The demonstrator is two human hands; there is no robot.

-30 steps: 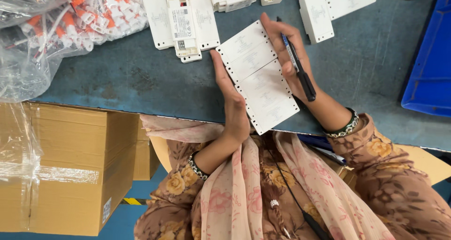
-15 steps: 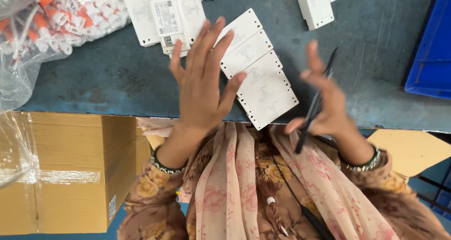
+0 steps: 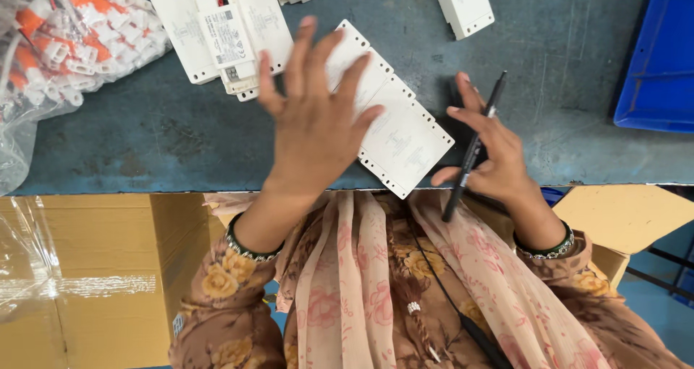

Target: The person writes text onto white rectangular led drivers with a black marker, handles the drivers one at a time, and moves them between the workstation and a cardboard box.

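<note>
A strip of white perforated label sheets (image 3: 399,134) lies flat on the blue-grey table, its lower corner at the near edge. My left hand (image 3: 314,119) hovers over the strip's left part, palm down, fingers spread, a little blurred; whether it touches the sheets I cannot tell. My right hand (image 3: 493,156) is just right of the strip and holds a black pen (image 3: 473,148) slanted, tip pointing down toward me. Several white plastic casings (image 3: 220,26) lie just beyond my left hand.
A clear bag of orange-and-white parts (image 3: 69,33) fills the far left. Another white casing (image 3: 463,0) lies at the top. A blue tray (image 3: 658,65) stands at the right edge. Cardboard boxes (image 3: 108,268) sit below the table's near edge.
The label strip, held up in both hands a second ago, now lies on the table. My left hand has let go and spread above it. My right hand moved right with the pen.
</note>
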